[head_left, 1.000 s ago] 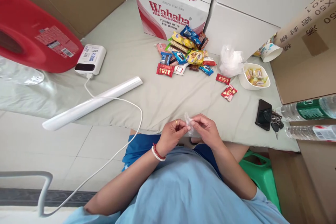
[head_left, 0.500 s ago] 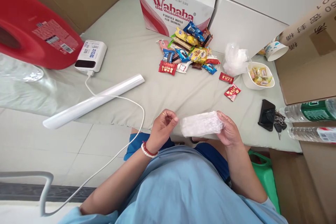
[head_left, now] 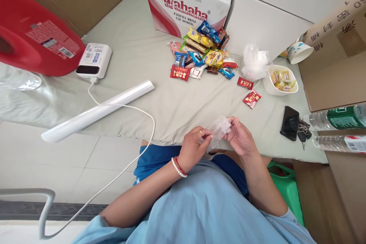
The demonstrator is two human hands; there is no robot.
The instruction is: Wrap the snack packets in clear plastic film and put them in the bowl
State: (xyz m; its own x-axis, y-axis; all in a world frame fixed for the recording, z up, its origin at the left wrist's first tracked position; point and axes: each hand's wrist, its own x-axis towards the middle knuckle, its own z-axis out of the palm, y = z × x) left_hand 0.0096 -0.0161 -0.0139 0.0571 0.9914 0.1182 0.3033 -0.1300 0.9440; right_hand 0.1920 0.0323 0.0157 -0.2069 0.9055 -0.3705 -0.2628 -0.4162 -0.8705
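Between my two hands, over the table's front edge, is a thin see-through plastic bag (head_left: 220, 126), crumpled and bunched up. My left hand (head_left: 196, 144) wears a ring and pinches the bag's left side between thumb and fingers. Opposite it, my right hand (head_left: 242, 138) grips the bag's upper right part with its fingertips. Part of the bag hangs down between the hands, blurred against my lap. Beyond them on the cloth lie two red snack packets (head_left: 252, 98).
A heap of wrapped snacks (head_left: 197, 59) lies before a Wahaha carton (head_left: 185, 11). To its right are bunched plastic (head_left: 255, 61), a white bowl (head_left: 267, 85) of yellow packets, a phone (head_left: 289, 122) and bottles (head_left: 344, 117). A white cable (head_left: 134, 107) crosses a long white bar (head_left: 100, 112) at left.
The plastic, a flat oblong bundle held out by the right hand before, is now crumpled between both hands. My left hand has moved right and taken hold of it.
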